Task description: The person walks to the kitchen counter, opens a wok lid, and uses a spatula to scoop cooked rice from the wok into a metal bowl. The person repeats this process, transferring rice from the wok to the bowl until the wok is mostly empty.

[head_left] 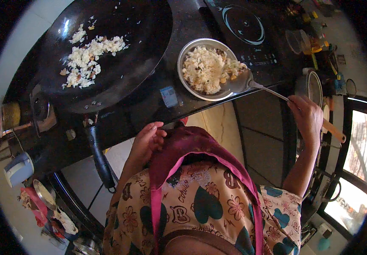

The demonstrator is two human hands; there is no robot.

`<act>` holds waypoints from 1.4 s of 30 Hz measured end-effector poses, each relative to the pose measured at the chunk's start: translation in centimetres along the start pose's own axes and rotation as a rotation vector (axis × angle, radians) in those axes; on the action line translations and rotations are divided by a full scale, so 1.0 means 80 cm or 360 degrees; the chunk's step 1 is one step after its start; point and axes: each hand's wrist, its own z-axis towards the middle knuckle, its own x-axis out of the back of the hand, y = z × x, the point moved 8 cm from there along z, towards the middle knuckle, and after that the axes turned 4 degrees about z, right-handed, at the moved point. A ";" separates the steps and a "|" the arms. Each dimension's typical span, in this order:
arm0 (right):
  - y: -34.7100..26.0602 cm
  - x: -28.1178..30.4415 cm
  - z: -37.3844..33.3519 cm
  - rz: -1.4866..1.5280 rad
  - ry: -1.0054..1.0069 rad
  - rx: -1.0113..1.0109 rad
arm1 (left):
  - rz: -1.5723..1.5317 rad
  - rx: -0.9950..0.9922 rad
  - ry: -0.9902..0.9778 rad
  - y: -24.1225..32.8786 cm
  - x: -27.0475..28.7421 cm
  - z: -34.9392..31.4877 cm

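Note:
My right hand [306,117] is closed on the handle of a metal spatula [238,83]. The spatula's broad head lies inside a round steel bowl [183,83], against the fried rice [206,70] heaped there. A large black wok [136,68] at the left holds more loose fried rice [85,59], with grains scattered over its surface. Near the counter's front edge my left hand [147,138] hovers in front of my apron, holding nothing, fingers loosely bent and apart. The wok's black handle [98,157] points toward me, to the left of that hand.
An induction cooktop [245,25] sits behind the bowl at the right. A small blue packet or sticker [169,97] is on the dark counter [145,112] between wok and bowl. Jars and a sieve [313,87] crowd the right; a grey-white appliance [18,169] is at the far left.

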 end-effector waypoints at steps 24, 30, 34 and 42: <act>-0.124 0.022 0.035 -0.0950 0.0135 0.0685 | -0.0082 -0.0034 0.0024 0.002 0.004 0.031; -0.107 0.023 0.025 -0.0915 0.0102 0.0413 | -0.0149 -0.0012 0.0006 0.003 0.010 0.034; -0.096 0.024 0.014 -0.0865 0.0072 0.0367 | -0.0101 -0.0011 0.0037 0.004 0.010 0.037; -0.072 0.029 0.006 -0.0792 0.0511 0.0381 | -0.0087 0.0022 0.0077 0.001 0.014 0.036</act>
